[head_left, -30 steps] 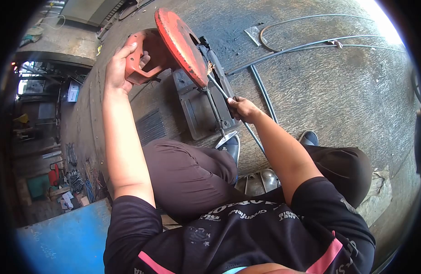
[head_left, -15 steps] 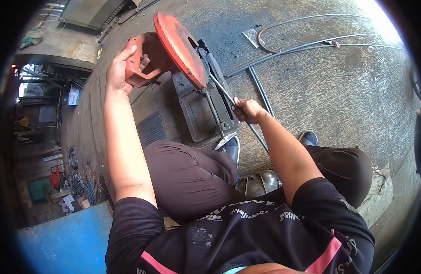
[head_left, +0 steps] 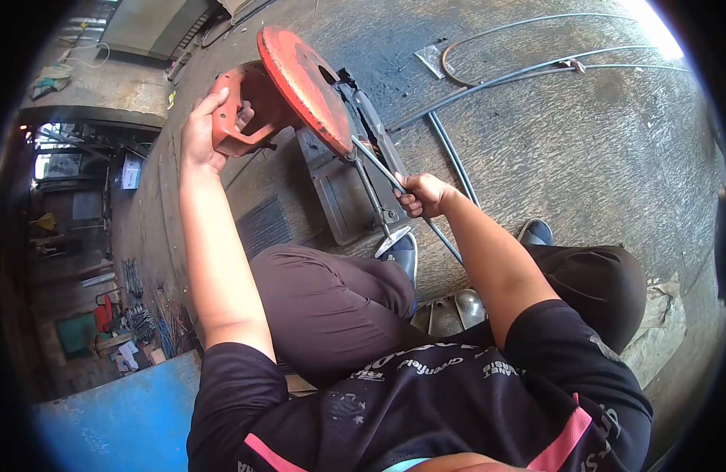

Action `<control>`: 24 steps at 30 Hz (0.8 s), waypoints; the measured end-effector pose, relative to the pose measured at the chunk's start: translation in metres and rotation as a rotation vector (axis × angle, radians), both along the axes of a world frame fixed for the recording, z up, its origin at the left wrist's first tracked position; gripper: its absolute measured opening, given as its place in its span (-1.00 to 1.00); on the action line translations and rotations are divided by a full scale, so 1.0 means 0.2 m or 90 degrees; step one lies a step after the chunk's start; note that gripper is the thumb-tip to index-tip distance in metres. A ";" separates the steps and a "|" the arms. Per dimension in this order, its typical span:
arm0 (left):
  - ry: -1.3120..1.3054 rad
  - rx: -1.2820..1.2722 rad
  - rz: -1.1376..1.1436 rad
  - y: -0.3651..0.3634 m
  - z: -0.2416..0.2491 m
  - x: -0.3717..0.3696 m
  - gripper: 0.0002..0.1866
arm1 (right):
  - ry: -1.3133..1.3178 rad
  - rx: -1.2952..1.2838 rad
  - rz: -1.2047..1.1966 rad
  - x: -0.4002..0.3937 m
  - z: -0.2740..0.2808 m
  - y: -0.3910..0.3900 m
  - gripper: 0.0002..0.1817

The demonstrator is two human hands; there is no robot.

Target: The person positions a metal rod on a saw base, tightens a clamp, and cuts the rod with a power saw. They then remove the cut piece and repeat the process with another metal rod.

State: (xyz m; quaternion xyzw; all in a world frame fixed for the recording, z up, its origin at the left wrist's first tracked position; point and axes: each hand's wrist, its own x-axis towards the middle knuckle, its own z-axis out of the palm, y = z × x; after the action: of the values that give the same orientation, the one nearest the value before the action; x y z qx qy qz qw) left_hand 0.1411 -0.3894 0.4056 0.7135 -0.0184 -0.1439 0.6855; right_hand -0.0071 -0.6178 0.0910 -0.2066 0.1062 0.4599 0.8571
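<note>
My left hand (head_left: 205, 130) is wrapped round the orange-red handle (head_left: 235, 110) of a chop saw. The saw's round red guard (head_left: 304, 82) stands beside that hand, above the dark metal base (head_left: 339, 197). My right hand (head_left: 422, 195) is closed round a thin grey metal rod (head_left: 378, 167). The rod's far end runs in beside the guard's lower edge, where the guard hides the exact contact. Its near end slants down toward my right forearm. On the base, a clamp screw with a flat crank handle (head_left: 393, 241) lies close to my shoe.
Long bent rods (head_left: 520, 75) lie on the worn floor at the upper right. A rounded metal part (head_left: 449, 313) sits between my legs. At the lower left is a blue panel (head_left: 123, 413), with tools and scrap behind it. Dark dust covers the floor beyond the saw.
The view has shifted slightly. The guard appears a little lower and farther left, and my right hand with the rod slightly lower. Both hands keep their grips.
</note>
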 end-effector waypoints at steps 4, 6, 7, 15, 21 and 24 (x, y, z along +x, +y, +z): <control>-0.002 0.017 0.024 0.00 0.00 0.00 -0.55 | 0.010 -0.017 -0.001 0.01 -0.02 0.02 -0.55; -0.004 0.018 0.024 0.00 0.00 0.00 -0.55 | 0.001 -0.018 -0.001 0.01 -0.01 0.02 -0.55; -0.007 0.019 0.026 0.00 0.00 0.00 -0.55 | -0.006 -0.036 -0.002 0.02 0.01 0.02 -0.55; -0.007 0.023 0.013 0.00 -0.01 0.01 -0.55 | -0.022 -0.085 -0.004 0.02 -0.05 0.02 -0.55; -0.011 0.017 0.015 0.00 0.00 0.01 -0.55 | -0.021 -0.120 -0.018 0.04 -0.07 0.03 -0.59; -0.012 0.020 0.015 0.00 0.00 0.00 -0.56 | -0.036 -0.119 -0.037 0.04 -0.08 0.04 -0.63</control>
State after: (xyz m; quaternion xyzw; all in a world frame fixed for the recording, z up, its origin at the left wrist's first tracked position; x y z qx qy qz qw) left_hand 0.1415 -0.3897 0.4048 0.7254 -0.0142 -0.1292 0.6759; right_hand 0.0007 -0.6106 0.0759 -0.2952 0.1304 0.4167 0.8498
